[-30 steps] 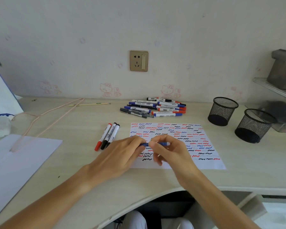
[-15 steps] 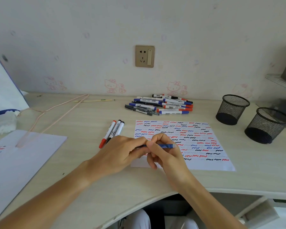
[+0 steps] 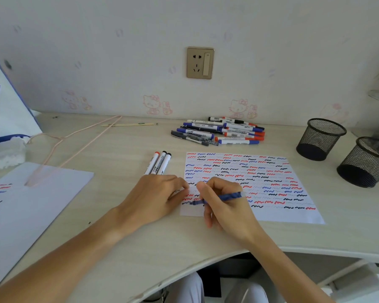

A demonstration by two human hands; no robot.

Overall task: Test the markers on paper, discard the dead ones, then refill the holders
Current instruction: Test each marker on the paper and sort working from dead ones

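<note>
My right hand (image 3: 225,206) grips a blue marker (image 3: 229,196) with its bare tip down on the lower left of the test paper (image 3: 271,213), which is covered in red, blue and black squiggles. My left hand (image 3: 155,195) rests at the paper's left edge, fingers curled round the pulled-off cap, which is mostly hidden. A pile of several markers (image 3: 219,132) lies at the back by the wall. Three markers (image 3: 159,162) lie side by side left of the paper. Two black mesh holders (image 3: 319,138) (image 3: 368,162) stand at the right.
A second sheet (image 3: 31,204) with a few squiggles lies at the left, a pink wire hanger (image 3: 74,138) partly on it. A white and blue bag (image 3: 2,110) and crumpled tissue (image 3: 6,154) sit at the far left. A wall socket (image 3: 200,63) is above the pile.
My hands have pulled apart and the marker's cap has come off. The right hand has turned the marker and brought its tip down onto the paper.
</note>
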